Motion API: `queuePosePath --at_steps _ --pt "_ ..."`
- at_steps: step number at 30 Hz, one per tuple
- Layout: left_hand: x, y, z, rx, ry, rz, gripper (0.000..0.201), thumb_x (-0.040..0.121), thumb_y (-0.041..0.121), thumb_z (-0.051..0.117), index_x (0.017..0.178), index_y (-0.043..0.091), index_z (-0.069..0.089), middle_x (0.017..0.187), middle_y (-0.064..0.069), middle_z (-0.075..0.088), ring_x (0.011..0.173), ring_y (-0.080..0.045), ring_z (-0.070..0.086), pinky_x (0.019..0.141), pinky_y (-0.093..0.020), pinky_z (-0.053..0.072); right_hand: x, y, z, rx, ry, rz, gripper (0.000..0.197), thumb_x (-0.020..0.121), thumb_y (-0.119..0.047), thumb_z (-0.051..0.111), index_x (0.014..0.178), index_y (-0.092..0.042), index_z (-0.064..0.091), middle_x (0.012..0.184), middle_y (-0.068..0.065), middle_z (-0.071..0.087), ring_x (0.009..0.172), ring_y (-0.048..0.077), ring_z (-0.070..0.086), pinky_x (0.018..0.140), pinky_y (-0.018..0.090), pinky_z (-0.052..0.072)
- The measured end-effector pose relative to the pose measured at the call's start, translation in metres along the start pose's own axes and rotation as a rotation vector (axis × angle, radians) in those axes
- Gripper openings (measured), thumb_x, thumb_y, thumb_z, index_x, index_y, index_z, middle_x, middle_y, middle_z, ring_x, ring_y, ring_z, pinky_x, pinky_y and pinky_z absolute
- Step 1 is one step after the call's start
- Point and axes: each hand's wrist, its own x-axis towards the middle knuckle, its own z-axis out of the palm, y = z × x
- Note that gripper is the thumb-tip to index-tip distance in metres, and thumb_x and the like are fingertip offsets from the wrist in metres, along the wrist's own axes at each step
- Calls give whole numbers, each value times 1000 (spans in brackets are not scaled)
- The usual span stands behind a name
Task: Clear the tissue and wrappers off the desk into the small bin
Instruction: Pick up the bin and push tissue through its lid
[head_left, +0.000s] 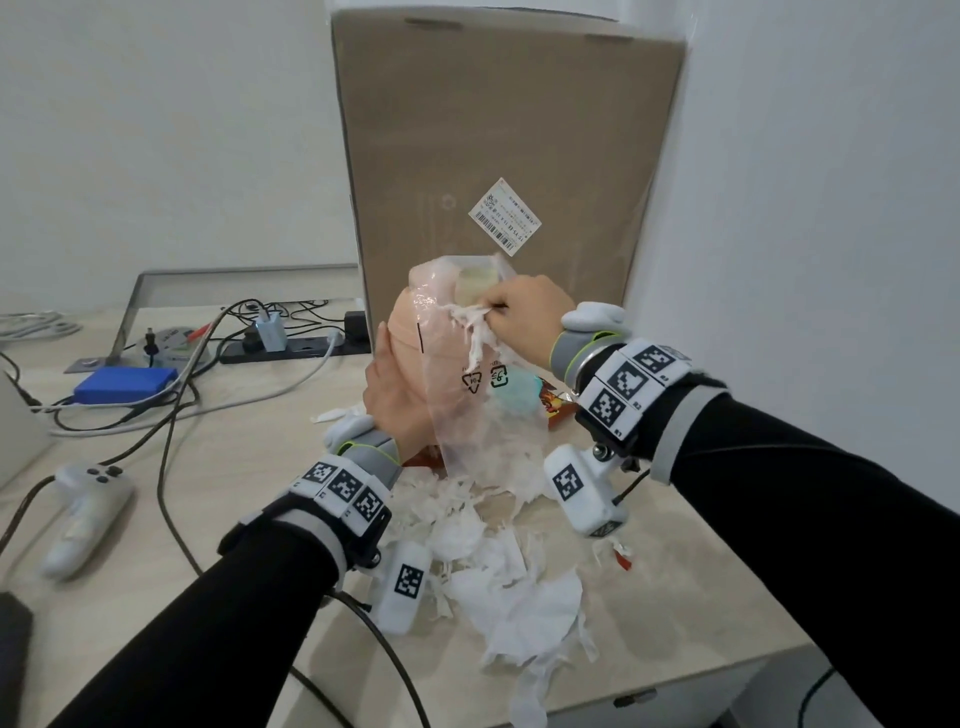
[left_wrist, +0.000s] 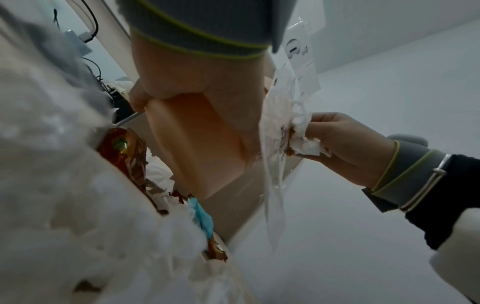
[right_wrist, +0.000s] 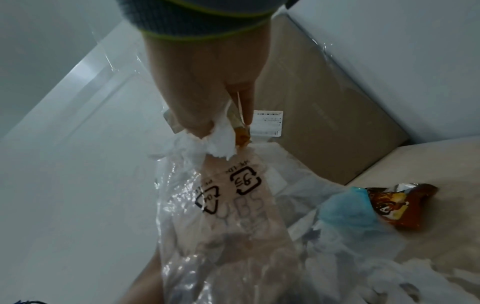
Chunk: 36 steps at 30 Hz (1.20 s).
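R hand (head_left: 524, 317) pinches a torn white tissue scrap (head_left: 475, 332) w/ a clear plastic bag wrapper (head_left: 467, 400) over the small peach plastic bin (head_left: 410, 338), which L hand (head_left: 387, 395) grips at its 9 o'clock side. Bin contents: can't tell. Shredded tissue pile (head_left: 498, 561) on beige counter (head_left: 218, 478) at 6 o'clock (brown snack wrapper (right_wrist: 397, 203) at 3).
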Motion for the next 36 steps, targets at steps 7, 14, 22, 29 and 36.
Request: queuePosePath --at_steps 7,14,22,29,36 --pt "-10 -13 -15 -81 -146 193 142 34 65 76 154 29 7 148 -4 36 136 -25 39 112 -48 34 -5 12 2 -29 -87 -51 31 90 -15 45 105 -23 71 98 7 72 93 30 61 74 35 49" --pt "-14 -12 -17 -97 -161 211 141 34 70 70 154 29 8 149 -4 34 138 -24 37 112 -48 33 4 5 -3 54 -230 -46 28 92 -13 44 98 -12 71 96 11 68 86 27 55 65 28 38" --pt "-11 -15 -12 -136 -193 302 143 36 69 75 154 23 9 155 0 30 140 -16 34 113 -47 33 9 -2 6 309 -421 35 23 94 -7 42 85 -8 63 88 4 60 80 18 50 68 17 40" --pt "-4 -15 -9 -39 -214 348 141 36 65 72 154 27 7 150 -6 35 134 -23 40 110 -44 35 22 -2 8 154 -685 142 30 98 -11 33 122 -2 48 118 7 49 107 22 46 100 35 39" --pt "2 -12 -6 -65 -192 295 145 33 67 69 155 20 7 152 -7 34 138 -25 37 113 -45 32 30 1 18 11 -149 288 25 87 -24 54 97 -9 72 96 6 68 81 27 59 72 28 47"
